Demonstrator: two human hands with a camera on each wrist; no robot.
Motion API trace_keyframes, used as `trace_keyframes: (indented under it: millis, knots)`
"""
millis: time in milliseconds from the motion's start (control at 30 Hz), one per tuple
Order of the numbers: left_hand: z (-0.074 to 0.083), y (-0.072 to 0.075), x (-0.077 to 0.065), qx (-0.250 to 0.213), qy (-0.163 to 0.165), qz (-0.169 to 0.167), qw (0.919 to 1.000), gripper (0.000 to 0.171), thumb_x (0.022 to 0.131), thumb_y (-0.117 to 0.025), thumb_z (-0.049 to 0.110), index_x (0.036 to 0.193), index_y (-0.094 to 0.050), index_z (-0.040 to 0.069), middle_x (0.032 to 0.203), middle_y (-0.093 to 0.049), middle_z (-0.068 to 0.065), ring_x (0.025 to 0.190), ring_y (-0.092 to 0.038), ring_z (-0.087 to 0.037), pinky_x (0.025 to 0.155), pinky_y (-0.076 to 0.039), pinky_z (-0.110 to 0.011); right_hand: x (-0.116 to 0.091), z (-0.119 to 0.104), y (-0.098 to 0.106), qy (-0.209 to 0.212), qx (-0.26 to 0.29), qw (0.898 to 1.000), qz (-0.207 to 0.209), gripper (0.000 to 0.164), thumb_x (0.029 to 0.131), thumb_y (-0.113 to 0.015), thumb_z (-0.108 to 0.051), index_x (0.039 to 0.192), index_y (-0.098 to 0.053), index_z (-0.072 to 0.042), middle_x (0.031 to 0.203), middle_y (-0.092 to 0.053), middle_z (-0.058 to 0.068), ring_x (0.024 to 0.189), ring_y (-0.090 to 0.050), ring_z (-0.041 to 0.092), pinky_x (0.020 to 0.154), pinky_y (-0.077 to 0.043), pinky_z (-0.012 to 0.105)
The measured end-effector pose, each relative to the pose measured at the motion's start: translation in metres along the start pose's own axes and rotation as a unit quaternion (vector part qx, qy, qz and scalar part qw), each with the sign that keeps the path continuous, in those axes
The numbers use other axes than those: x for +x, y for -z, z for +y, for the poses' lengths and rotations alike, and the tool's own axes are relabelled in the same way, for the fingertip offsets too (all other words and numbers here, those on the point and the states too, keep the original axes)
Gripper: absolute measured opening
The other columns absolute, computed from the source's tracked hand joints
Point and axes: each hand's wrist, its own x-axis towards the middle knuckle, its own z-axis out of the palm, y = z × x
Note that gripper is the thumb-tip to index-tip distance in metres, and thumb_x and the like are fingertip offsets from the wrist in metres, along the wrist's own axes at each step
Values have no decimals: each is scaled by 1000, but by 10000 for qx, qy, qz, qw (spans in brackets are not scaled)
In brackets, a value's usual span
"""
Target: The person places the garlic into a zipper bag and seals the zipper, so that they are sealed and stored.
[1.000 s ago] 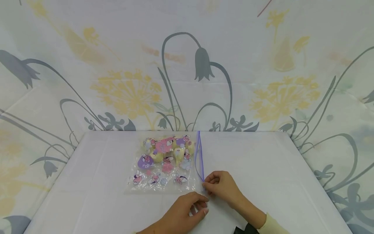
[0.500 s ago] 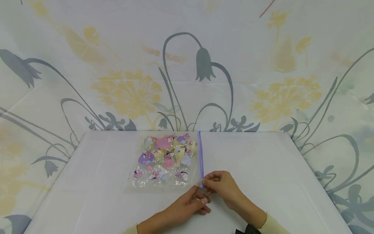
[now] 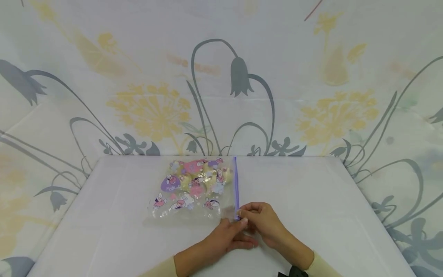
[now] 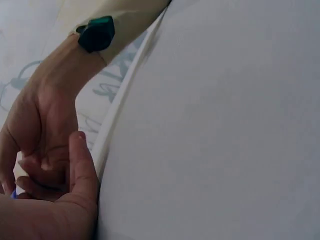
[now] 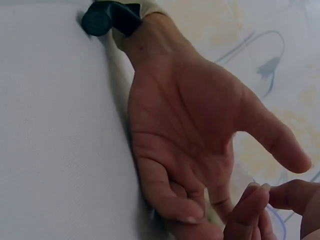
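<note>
A clear zip bag (image 3: 204, 215) printed with pink and purple cartoon figures lies flat at the back of the white table, with pale yellow pieces (image 3: 209, 177) inside. Its purple zip strip (image 3: 236, 184) runs along the right side. My right hand (image 3: 264, 223) pinches the near end of that strip between thumb and index finger. Close by, my left hand (image 3: 226, 238) lies at the bag's near right corner, its thumb beside the right fingertips. In the right wrist view the left hand (image 5: 185, 120) shows its palm, with thumb spread and fingers loosely bent.
The white table (image 3: 311, 192) backs onto a cloth (image 3: 294, 115) printed with flowers, which also hangs at both sides. A black device (image 3: 294, 271) sits at the right wrist.
The zip strip, bowed apart into a loop one second ago, now lies together as one line. My left hand has moved toward the bag's corner and the right fingers. The right hand keeps its pinch.
</note>
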Motion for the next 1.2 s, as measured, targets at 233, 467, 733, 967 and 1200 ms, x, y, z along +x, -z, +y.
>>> trace_keyframes:
  millis: [233, 467, 733, 967, 1200]
  knots:
    - [14, 19, 9, 1773, -12, 1166, 9772, 64, 108, -54, 56, 97, -75, -3, 79, -75, -6, 69, -70, -14, 74, -59, -28, 2, 0, 2, 146, -182, 9997, 82, 15, 97, -73, -6, 103, -70, 7, 82, -75, 2, 69, -64, 9, 64, -56, 22]
    - [22, 37, 7, 2697, 99, 436, 9619, 55, 110, -53, 48, 95, -75, 0, 78, -74, -3, 68, -68, -14, 70, -57, -27, 6, 5, 6, 253, -451, 9986, 148, 18, 95, -75, -8, 101, -68, 8, 78, -72, 2, 66, -63, 11, 62, -55, 24]
    - [19, 41, 9, 2328, -217, 174, 9721, 43, 112, -54, 31, 104, -73, -7, 85, -72, -2, 71, -65, -10, 68, -55, -23, 19, 17, 19, 384, -1309, 9844, -1114, 33, 108, -64, -24, 91, -62, 5, 67, -62, 0, 52, -55, 8, 48, -48, 22]
    - [19, 38, 10, 1802, -234, 215, 9831, 40, 111, -57, 25, 107, -70, -12, 89, -74, -5, 72, -66, -10, 66, -56, -22, 22, 19, 24, 667, -1350, 9676, -2025, 40, 114, -51, -25, 95, -53, 11, 68, -56, -1, 49, -52, 7, 44, -44, 20]
    - [24, 33, 9, 1397, -56, 284, 9898, 36, 110, -59, 18, 107, -69, -16, 89, -74, -5, 74, -68, -10, 66, -56, -22, 21, 17, 21, 355, -630, 9778, -1968, 38, 114, -50, -22, 93, -51, 10, 69, -55, -3, 50, -48, 4, 42, -37, 19]
